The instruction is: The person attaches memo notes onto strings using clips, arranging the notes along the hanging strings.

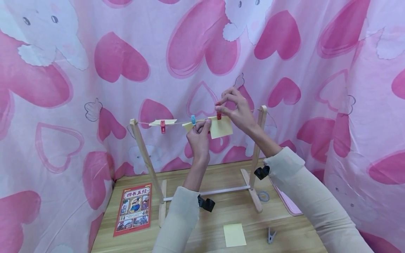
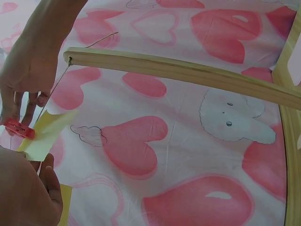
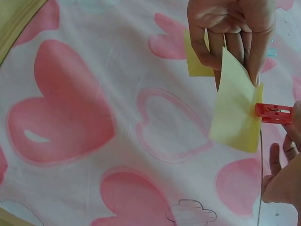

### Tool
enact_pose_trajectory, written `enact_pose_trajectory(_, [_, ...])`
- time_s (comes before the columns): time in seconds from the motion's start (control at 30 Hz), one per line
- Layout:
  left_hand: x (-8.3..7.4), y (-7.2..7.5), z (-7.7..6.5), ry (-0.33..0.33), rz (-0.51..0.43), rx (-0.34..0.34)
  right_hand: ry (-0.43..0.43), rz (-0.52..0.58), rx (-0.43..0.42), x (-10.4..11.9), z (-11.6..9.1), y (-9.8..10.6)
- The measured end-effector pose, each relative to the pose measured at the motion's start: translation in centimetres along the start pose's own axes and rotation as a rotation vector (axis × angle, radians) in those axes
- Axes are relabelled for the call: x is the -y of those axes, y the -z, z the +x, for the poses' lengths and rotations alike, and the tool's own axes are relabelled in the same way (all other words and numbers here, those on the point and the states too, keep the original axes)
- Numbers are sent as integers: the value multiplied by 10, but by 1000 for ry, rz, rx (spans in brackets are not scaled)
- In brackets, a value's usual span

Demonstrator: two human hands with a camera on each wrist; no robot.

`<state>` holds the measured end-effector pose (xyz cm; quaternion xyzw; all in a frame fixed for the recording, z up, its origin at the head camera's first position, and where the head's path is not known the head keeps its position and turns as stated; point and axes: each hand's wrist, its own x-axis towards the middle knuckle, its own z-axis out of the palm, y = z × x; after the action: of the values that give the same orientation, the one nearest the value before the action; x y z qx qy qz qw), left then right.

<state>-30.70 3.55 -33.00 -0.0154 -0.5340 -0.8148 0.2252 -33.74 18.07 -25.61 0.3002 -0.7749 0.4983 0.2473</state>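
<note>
Up at the string (image 3: pixel 260 188), R hand (image 1: pixel 235 107) has the red peg (image 1: pixel 219 115) by its tail, grip pinched, thumb vs. forefinger! Other side, L hand (image 1: pixel 199 140) w/ its grip curled in at the left edge of the yellow note (image 1: pixel 220 127), pinching it right at string level. Peg's spot: top edge of the note, nose on the paper, to the right of the blue peg (image 1: pixel 193 119); can't tell if it's fully bitten.

Technique, then: best hold that L pinch firm so the note doesn't slide, get the nose well down over paper AND string tog., then ease off the tail slowly; let go too quick & the sheet prob. skews. No tugging on the string either, b/c the blue peg would likely swing.

Direction? Nose down, tail up in the head view, long axis near vert., approx. square to the string. Right wrist view agrees: peg crosswise to the string, nose aimed at the note, which hangs slightly askew below.
</note>
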Motion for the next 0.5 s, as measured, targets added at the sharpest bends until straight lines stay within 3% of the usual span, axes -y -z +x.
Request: enact_pose_trajectory(0.5, [6, 5, -1, 47, 66, 72, -71, -130, 117, 1, -7, 14])
